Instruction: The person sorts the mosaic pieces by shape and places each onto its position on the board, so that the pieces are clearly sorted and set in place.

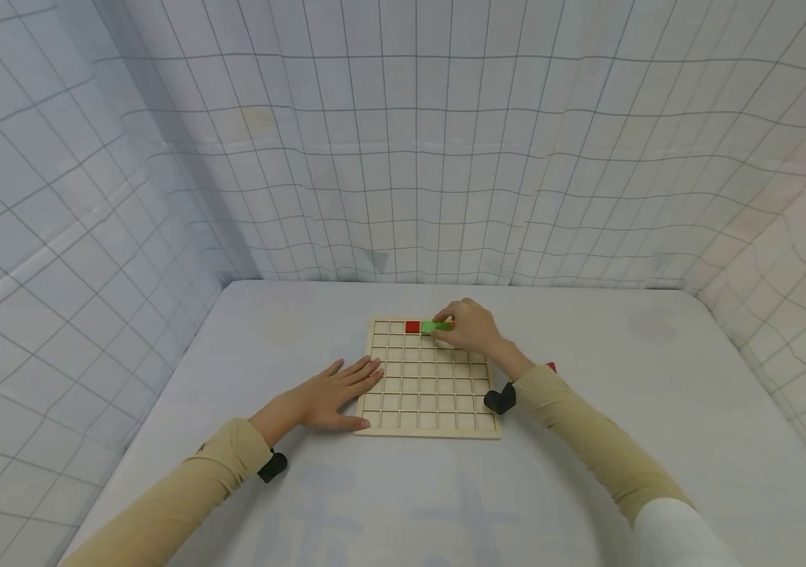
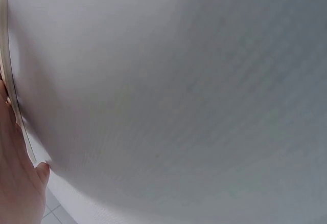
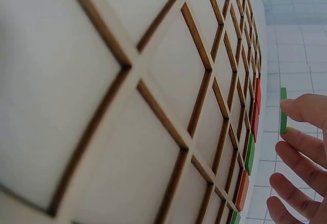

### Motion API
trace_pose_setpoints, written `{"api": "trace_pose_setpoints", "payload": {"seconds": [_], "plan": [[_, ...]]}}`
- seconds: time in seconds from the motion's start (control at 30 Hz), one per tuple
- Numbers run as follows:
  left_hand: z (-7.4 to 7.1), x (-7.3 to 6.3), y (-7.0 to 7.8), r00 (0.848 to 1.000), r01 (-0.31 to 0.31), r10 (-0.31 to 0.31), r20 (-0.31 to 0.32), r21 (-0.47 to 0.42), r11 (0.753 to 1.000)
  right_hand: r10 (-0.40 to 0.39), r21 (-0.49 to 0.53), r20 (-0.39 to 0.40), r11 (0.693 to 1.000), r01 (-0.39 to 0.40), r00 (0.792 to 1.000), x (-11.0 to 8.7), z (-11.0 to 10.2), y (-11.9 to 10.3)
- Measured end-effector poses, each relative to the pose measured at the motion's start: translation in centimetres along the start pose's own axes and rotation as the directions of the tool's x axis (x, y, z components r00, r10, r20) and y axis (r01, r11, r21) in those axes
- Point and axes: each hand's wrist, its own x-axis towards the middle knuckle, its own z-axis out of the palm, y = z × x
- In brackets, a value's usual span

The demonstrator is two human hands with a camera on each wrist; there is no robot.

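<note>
A light wooden grid board (image 1: 427,432) lies flat on the table. My left hand (image 1: 338,398) rests with spread fingers on the board's left edge; part of this hand (image 2: 20,178) shows in the left wrist view. At the far row my right hand (image 1: 470,327) pinches a small green tile (image 3: 283,110) between thumb and finger, held above the board. A red tile (image 1: 412,327) and a green tile (image 1: 427,327) sit side by side in far-row compartments. The right wrist view also shows an orange tile (image 3: 242,189) along that row, partly hidden by my right hand in the head view.
Something small and red (image 1: 551,367) shows beside my right forearm, mostly hidden by the sleeve. The white table (image 1: 290,323) extends around the board. White sheets with a line grid (image 1: 417,157) hang behind and at both sides.
</note>
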Motion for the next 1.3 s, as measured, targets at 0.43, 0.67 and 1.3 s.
{"api": "trace_pose_setpoints", "payload": {"seconds": [0.43, 0.67, 1.3], "plan": [[0.1, 0.1, -0.2, 1.0, 0.022, -0.022, 0.019, 0.004, 1.0, -0.001, -0.01, 0.023, 1.0, 0.001, 1.0, 1.6, 0.6, -2.3], [-0.1, 0.0, 0.1, 0.999, 0.032, -0.032, 0.03, 0.002, 0.999, -0.009, 0.0, 0.064, 1.0, 0.008, 0.998, 2.4, 1.4, -2.7], [-0.4, -0.2, 0.3, 0.999, 0.027, -0.027, 0.027, -0.005, 1.0, 0.004, -0.054, 0.085, 0.999, 0.001, 0.996, 4.2, 2.6, -3.5]]}}
